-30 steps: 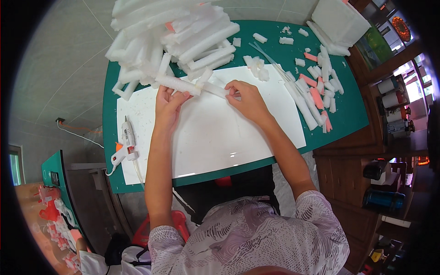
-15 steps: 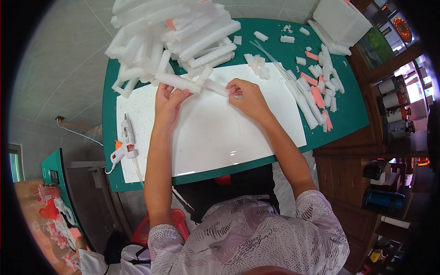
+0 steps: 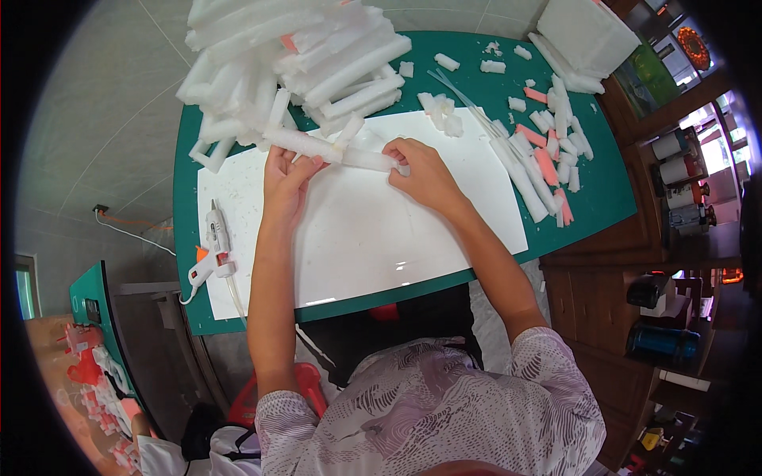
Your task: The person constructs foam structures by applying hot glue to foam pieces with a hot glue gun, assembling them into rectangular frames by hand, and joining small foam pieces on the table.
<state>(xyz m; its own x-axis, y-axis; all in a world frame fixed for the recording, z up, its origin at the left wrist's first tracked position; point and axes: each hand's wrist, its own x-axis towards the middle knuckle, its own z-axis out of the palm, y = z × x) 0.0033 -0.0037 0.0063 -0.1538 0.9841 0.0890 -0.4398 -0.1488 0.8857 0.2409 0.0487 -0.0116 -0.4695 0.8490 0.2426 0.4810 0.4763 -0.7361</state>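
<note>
Over the white board (image 3: 365,238), my left hand (image 3: 287,178) closes its thumb and fingers on a white foam strip (image 3: 305,144). A short foam block (image 3: 349,130) sticks up at that strip's right end. My right hand (image 3: 426,174) pinches the right end of a second white foam strip (image 3: 367,159). The inner ends of the two strips meet below the short block. I cannot tell whether they are stuck together. A white glue gun (image 3: 217,242) lies left of my left forearm, its nozzle toward the far side.
A tall pile of white foam frames (image 3: 317,67) rises at the far left of the green table mat (image 3: 587,206). Foam scraps and pink pieces (image 3: 546,165) lie right of the board, beside long foam strips (image 3: 520,178) and clear glue sticks (image 3: 456,89). A foam block stack (image 3: 587,40) stands far right.
The second strip has swung closer to in line with the first. My right hand has shifted slightly left and its fingers have curled further around the strip's end. My left hand keeps its hold.
</note>
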